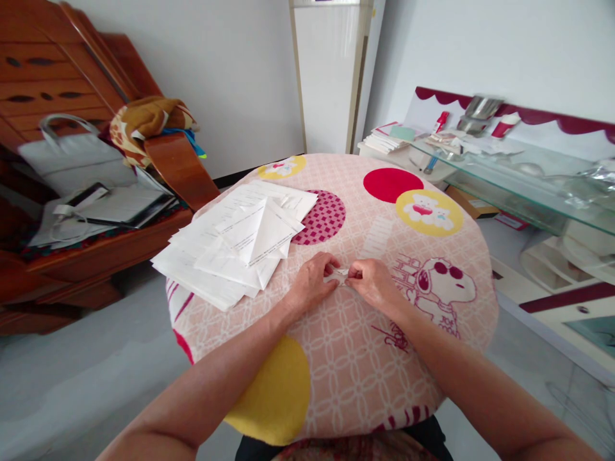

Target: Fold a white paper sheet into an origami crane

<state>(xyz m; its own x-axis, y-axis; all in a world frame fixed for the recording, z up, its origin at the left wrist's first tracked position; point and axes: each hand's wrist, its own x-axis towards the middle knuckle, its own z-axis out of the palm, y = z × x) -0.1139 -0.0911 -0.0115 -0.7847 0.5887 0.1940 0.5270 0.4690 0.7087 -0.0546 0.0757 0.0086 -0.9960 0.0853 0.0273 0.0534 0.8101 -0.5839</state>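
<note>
My left hand (314, 282) and my right hand (373, 282) meet near the middle of the round table, close above the cloth. Between them is a small piece of folded white paper (341, 274), pinched by the fingers of both hands. Its ends are hidden under my fingertips. Left of my left hand lies a spread pile of white printed sheets (211, 269). On top of that pile rests a folded sheet (262, 234) with a raised crease and lines of print.
A pink patterned tablecloth (355, 358) covers the table. To the left stands a wooden bench (182, 173) with a grey bag (77, 153) and a laptop-like flat object (129, 208). At right, a glass shelf (519, 182) holds papers and metal containers. A tall white cabinet (327, 77) stands behind.
</note>
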